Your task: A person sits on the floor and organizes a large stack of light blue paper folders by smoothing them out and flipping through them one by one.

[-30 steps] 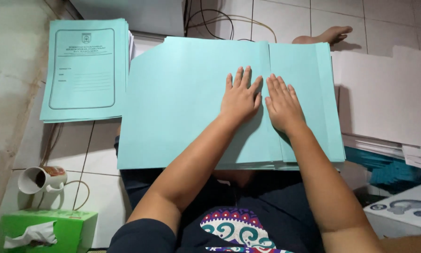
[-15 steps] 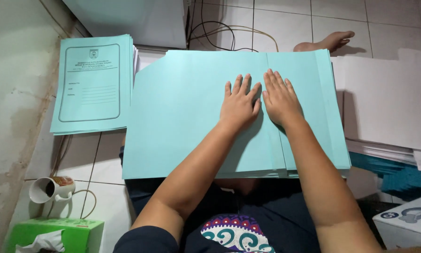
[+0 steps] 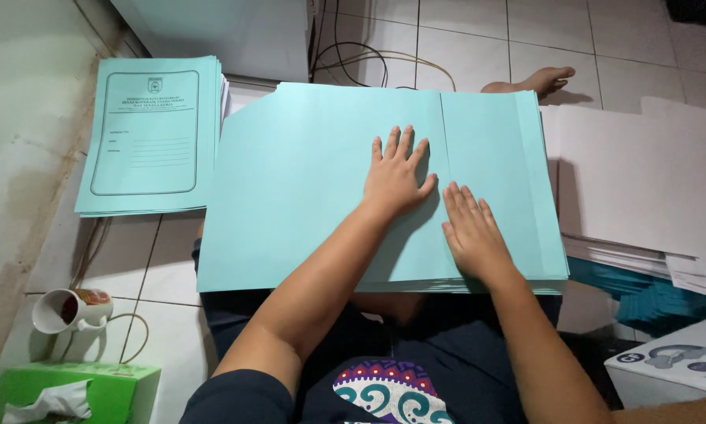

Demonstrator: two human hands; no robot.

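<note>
Two hands lie flat on one big sheet, nothing gripped.

Floor (image 3: 604,47): pale tiles; you sit on it, and everything here lies or stands on it or on your lap.

Sheet (image 3: 290,180): large light blue-green card on top of a stack of the same, resting across your lap. One fold line runs top to bottom right of centre; the upper left corner is cut at a slant.

White sheets (image 3: 643,180): a spread pile just right of the blue stack, its left edge tucked close to it.

Printed covers (image 3: 153,133): a neat stack of the same blue-green card, with a framed print on top, just left of the sheet, near the wall.

Box (image 3: 667,369): white, lower right corner, only partly in view.

Tissue box (image 3: 102,389): green, lower left, a tissue poking out.

Left hand (image 3: 398,173): palm down, fingers spread, pressed on the sheet just left of the fold. Holds nothing.

Right hand (image 3: 471,232): palm down, fingers straight and close together, on the sheet right at the fold line, nearer to you than the left hand. Holds nothing.

Mug (image 3: 70,308): white, beside the tissue box, dark liquid inside.

Foot (image 3: 537,80): bare, beyond the sheet's far edge.
</note>
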